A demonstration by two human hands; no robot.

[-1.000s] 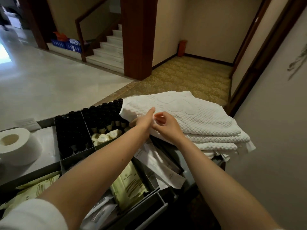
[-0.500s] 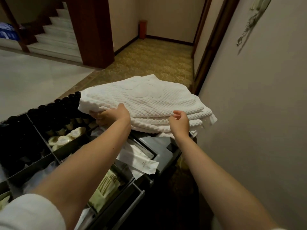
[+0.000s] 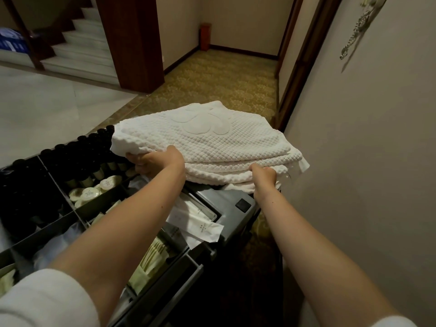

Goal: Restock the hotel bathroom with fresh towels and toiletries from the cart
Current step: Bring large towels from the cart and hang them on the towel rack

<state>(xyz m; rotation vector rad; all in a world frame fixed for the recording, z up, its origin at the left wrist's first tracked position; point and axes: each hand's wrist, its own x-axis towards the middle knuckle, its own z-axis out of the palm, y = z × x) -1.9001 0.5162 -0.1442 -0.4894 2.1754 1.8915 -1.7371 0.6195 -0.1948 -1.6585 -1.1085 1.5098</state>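
a stack of white folded towels with a waffle texture (image 3: 212, 147) lay on the far right end of a grey housekeeping cart (image 3: 232, 204), beside the pale wall (image 3: 365, 161). the top towel carried a smooth flower-shaped pattern. the left hand (image 3: 153, 160) was at the near left corner of the stack, its fingers pushed under the upper layers and its grip closed on the towels. the right hand (image 3: 263, 174) was at the near right edge, its grip closed as well on a lower fold of the same stack. both forearms were stretched forward over the cart, and a white sleeve (image 3: 44, 300) showed on the left arm. left of the stack, the cart had open compartments: small dark bottles with black caps (image 3: 70, 156) stood in rows, and round pale green soaps (image 3: 94, 191) lay just in front of them. white paper sachets with small print (image 3: 200, 226) lay in a tray below the towels, one hanging over the tray edge. nearer to the person, pale green packets (image 3: 153, 258) filled another compartment. behind the cart there was a yellow patterned carpet (image 3: 212, 86), a dark wooden pillar (image 3: 132, 38) and white stairs (image 3: 82, 46) at the far left.
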